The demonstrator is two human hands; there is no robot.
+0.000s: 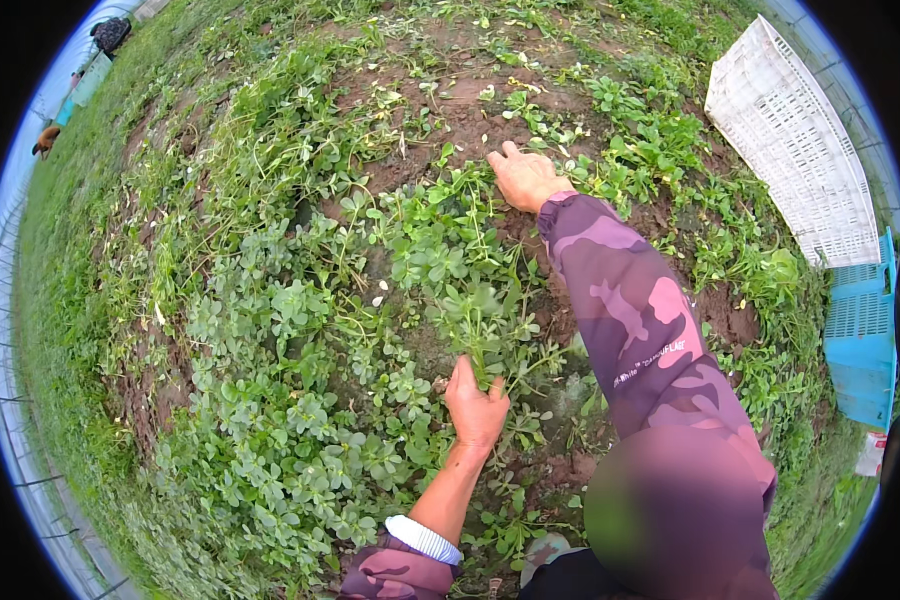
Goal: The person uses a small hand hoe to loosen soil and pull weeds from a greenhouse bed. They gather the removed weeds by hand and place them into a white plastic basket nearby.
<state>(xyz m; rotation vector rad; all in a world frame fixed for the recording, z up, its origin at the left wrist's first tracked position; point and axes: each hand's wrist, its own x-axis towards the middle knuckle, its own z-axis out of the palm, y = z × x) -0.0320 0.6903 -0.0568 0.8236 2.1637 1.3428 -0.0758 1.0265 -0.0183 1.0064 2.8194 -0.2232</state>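
My left hand [478, 405] holds a small bunch of leafy green stems [482, 341] between thumb and fingers, low over the plants. Farther forward, my right hand [526, 177] is at the edge of a patch of low green plants [450, 217], beside bare reddish soil. Its fingers point forward and to the left; whether they grip a stem cannot be seen. Dense plants with rounded leaves [285, 442] spread to the left of my left hand. Both forearms wear purple and pink camouflage sleeves.
White perforated plastic crates [795, 142] stand at the right, with blue plastic crates [861, 322] behind my right arm's side. A shoe [546, 551] shows at the bottom. At the far upper left a person in dark clothing [110, 34] bends by the greenhouse wall, near a brown animal [46, 140].
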